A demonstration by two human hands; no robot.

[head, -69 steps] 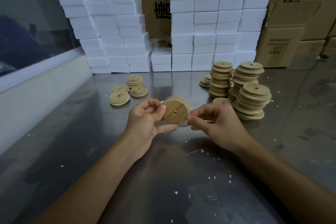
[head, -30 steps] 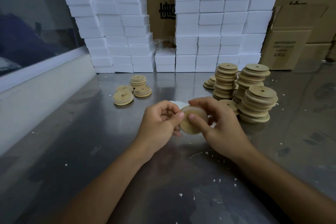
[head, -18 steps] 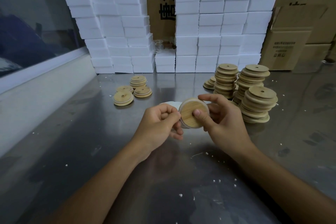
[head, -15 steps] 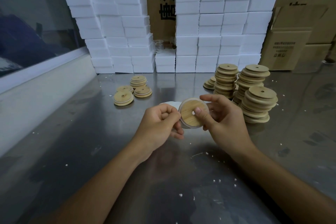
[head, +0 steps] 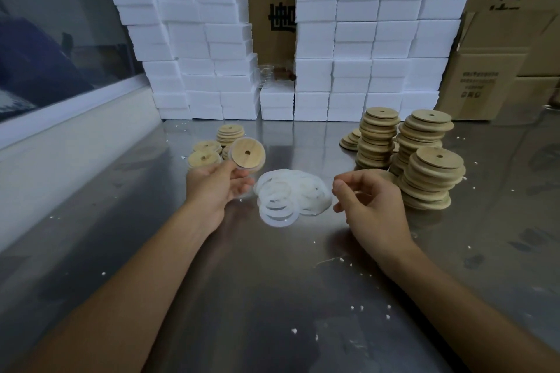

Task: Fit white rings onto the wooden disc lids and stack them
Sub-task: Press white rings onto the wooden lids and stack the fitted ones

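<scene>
Fingers of my left hand (head: 217,188) pinch the bottom edge of one wooden lid (head: 248,155), which already wears a thin white ring round its rim, and I hold it up just above and past that hand. My right hand (head: 371,203) is loose, fingers bent a little, holding nothing. Between my two hands lies the pile of white rings (head: 291,195) on the metal table (head: 272,297). Just behind my left hand sit the small stacks of done lids (head: 212,145), and I think this lid goes there next. Just past my right hand stand the tall stacks of bare lids (head: 412,154), and they lean. If my right hand bumps them when it reaches for the next lid, they could fall over and mix with the rings. My pinch on the lid is small, so it could slip and roll away, or the ring could pop off if it is not snug all the way round. The rings overlap, so I might lift two at once. Behind it all are white foam blocks (head: 363,39) and brown boxes (head: 500,70). Big black Chinese letters are printed on the boxes, cut off by the blocks, and the small print on the right box is too blurry for me to read.
</scene>
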